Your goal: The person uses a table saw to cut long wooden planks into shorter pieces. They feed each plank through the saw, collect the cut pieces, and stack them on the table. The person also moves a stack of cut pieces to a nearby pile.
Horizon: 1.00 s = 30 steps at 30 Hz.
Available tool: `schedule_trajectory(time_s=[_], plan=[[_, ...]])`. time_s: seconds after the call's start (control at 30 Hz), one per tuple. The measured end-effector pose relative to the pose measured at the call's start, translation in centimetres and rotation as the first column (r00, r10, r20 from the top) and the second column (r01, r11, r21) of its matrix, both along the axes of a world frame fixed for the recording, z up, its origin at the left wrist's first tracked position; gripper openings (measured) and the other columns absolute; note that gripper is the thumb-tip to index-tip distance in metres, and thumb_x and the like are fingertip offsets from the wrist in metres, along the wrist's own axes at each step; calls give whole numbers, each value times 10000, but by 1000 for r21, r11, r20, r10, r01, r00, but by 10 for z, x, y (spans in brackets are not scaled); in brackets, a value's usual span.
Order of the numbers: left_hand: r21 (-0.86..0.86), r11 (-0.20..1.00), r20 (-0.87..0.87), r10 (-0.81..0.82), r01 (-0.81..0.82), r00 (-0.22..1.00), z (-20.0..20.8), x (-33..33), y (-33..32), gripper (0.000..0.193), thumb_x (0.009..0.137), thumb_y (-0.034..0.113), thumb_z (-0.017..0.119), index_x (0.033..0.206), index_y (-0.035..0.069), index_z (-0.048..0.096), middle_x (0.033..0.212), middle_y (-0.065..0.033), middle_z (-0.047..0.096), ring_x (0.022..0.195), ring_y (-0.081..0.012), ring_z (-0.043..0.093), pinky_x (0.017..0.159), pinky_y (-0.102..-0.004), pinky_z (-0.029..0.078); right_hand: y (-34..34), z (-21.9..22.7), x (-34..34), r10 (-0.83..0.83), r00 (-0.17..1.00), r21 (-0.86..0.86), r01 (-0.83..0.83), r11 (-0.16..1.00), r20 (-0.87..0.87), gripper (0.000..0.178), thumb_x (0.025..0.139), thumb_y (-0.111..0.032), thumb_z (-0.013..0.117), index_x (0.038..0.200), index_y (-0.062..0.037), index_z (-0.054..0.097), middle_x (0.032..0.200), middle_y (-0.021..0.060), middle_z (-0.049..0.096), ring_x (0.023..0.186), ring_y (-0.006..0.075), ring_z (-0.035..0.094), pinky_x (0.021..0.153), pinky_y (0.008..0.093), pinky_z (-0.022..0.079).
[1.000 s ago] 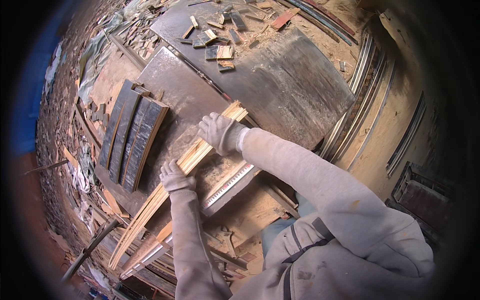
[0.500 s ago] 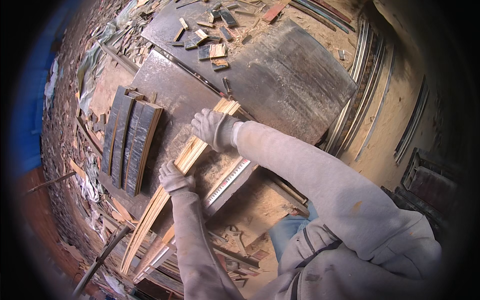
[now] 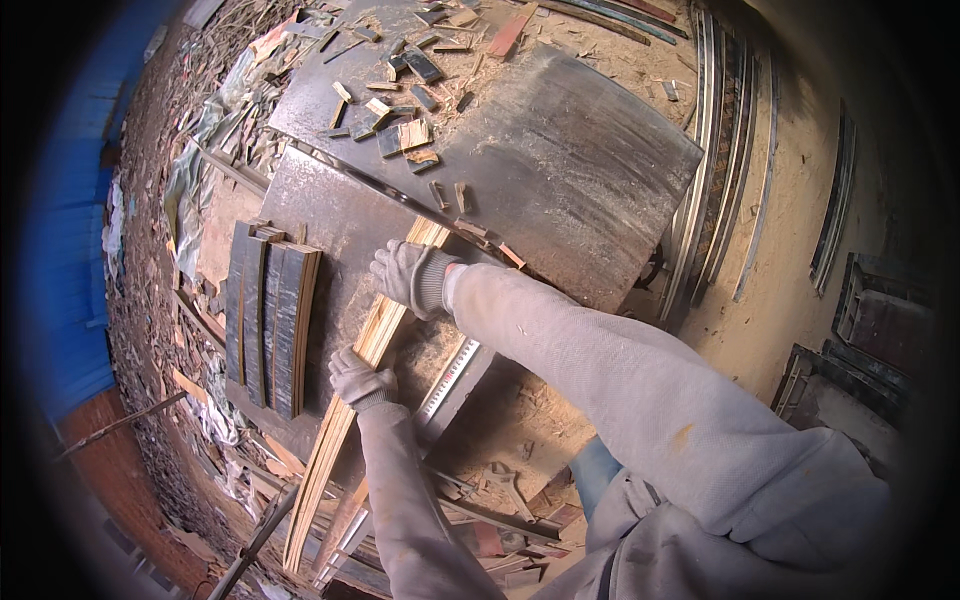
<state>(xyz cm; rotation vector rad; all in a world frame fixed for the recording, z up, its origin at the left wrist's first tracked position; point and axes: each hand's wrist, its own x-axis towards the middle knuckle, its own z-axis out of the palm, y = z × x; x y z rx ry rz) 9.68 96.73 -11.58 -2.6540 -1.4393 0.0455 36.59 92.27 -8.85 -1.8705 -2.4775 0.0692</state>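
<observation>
Both of my hands wear pale grey gloves and grip a bundle of long, narrow plywood strips (image 3: 330,440), pale at the layered edges, lying slantwise across a metal table top (image 3: 335,205). My right hand (image 3: 410,278) wraps over the bundle near its far end. Lower down, my left hand (image 3: 360,380) closes round the same strips. Right of the bundle, a measuring scale (image 3: 445,380) runs along a metal rail. To the left lies a stack of dark-faced boards (image 3: 272,320). Small wood offcuts (image 3: 462,197) sit just beyond the strips' far end.
A second metal plate (image 3: 590,170) extends beyond a narrow gap, with scattered dark and pale offcuts (image 3: 415,133) and sawdust. Long metal bars (image 3: 715,160) lie at the right. Wood scrap (image 3: 225,130) heaps along the left. A metal pole (image 3: 255,545) stands at the lower left.
The view has shifted slightly. More small offcuts now lie beside the strips' far end, near the gap between the plates. Both hands keep hold of the bundle.
</observation>
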Motion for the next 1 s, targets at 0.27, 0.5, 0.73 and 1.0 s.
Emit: schedule_trajectory(time_s=[0.27, 0.5, 0.73, 1.0], plan=[[2, 999, 69, -54, 54, 996, -3, -8, -103, 787, 657, 499, 933, 1197, 73, 549, 1147, -171, 612, 1073, -409, 604, 928, -532, 490, -93, -42, -17, -66, 978, 108, 89, 990, -196, 187, 945, -264, 579, 1004, -159, 723, 1018, 16, 664, 1040, 219, 609, 868, 403, 455], [-17, 997, 100, -67, 70, 993, -13, -35, -197, 812, 643, 563, 937, 1164, 80, 545, 1104, -172, 590, 1047, -428, 602, 883, -551, 497, -201, -39, -41, -124, 989, 232, 140, 963, -83, 275, 956, -291, 567, 1075, -112, 740, 1128, 103, 697, 1055, 298, 652, 923, 519, 510], [-30, 994, 273, -92, 104, 958, 47, -6, -326, 794, 594, 472, 931, 1201, 108, 573, 1099, -142, 607, 1038, -399, 602, 938, -510, 488, -323, 37, -11, 72, 977, 284, -12, 959, -202, 246, 907, -264, 598, 1006, -57, 687, 956, 124, 678, 977, 305, 649, 808, 475, 544], [-562, 714, 800, 598, -417, -53, 137, 51, -603, 1162, 828, 813, 671, 1547, -48, 368, 1440, -229, 477, 1370, -368, 485, 1168, -479, 391, -515, 179, 196, 131, 986, 47, -126, 991, -104, 300, 730, -130, 647, 1006, -43, 567, 926, 120, 587, 899, 313, 594, 835, 430, 469]])
